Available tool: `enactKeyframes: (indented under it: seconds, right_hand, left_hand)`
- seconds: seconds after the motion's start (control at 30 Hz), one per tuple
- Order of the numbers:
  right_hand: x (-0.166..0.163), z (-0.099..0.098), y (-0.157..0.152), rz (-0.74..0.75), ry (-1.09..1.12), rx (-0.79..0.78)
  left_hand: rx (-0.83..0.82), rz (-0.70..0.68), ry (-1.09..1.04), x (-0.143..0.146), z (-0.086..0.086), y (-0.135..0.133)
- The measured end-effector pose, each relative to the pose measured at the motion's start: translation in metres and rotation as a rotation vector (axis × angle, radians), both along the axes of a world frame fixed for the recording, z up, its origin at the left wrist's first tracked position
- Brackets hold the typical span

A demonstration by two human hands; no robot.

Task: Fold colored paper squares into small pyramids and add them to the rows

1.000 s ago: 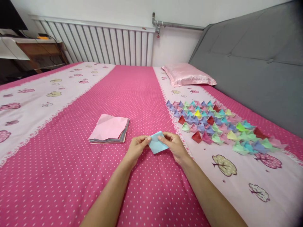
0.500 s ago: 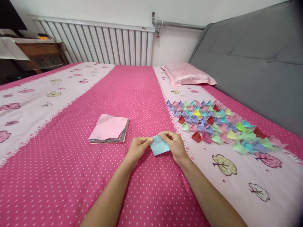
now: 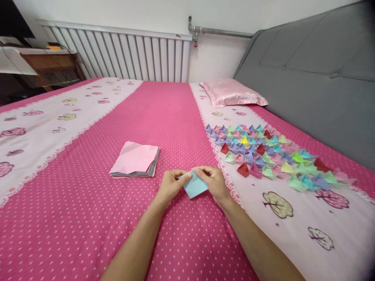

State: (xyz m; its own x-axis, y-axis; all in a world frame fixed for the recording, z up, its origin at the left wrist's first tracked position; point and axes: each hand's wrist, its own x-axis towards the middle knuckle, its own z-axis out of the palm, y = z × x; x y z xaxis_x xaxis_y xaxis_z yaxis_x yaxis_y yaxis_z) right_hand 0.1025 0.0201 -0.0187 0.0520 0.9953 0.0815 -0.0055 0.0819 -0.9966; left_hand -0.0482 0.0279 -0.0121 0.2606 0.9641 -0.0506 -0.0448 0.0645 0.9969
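Just below centre frame, a blue paper [image 3: 195,187] is pinched in the grip of the left hand [image 3: 170,185] and right hand [image 3: 216,184]; left of centre, a paper stack [image 3: 134,158] is seen, paper boats [image 3: 249,157] at right.

Lettering: none legible.
No word, number, brand or sign readable on the blue paper [image 3: 195,187], paper stack [image 3: 134,158] or folded boats [image 3: 259,160]; bedspread [image 3: 117,218] print shows pictures, trees among them, no readable characters.
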Motion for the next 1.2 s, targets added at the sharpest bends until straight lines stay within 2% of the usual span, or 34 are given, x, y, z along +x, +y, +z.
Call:
enactKeyframes:
  seconds: [0.27, 0.53, 0.7, 0.83, 0.97, 1.07, 1.2]
  right_hand:
    - [-0.0045, -0.0014, 0.0005, 0.075, 0.046, 0.012]
    - [0.0013, -0.0002, 0.0031, -0.022, 0.038, 0.006]
    - [0.0034, 0.0013, 0.0033, -0.028, 0.082, 0.007]
    - [0.0033, 0.0009, 0.0039, -0.032, 0.109, 0.001]
    - [0.0032, 0.0018, 0.0048, -0.064, 0.143, -0.014]
    - [0.0015, 0.0021, 0.0043, -0.084, 0.156, -0.007]
    - [-0.0034, 0.0006, 0.0018, -0.178, 0.208, 0.024]
  left_hand:
    - [0.117, 0.043, 0.084, -0.0027, -0.0032, 0.004]
    - [0.099, -0.06, 0.033, -0.0006, -0.0033, 0.0034]
    - [0.113, 0.089, 0.094, -0.0008, -0.0042, 0.0041]
    - [0.093, 0.151, 0.067, -0.0004, -0.0009, 0.0032]
    - [0.059, 0.068, -0.027, 0.0002, 0.0029, 0.0016]
    - [-0.015, 0.085, -0.11, 0.001, 0.003, 0.0004]
    - [-0.102, 0.017, -0.126, 0.004, 0.0, -0.0024]
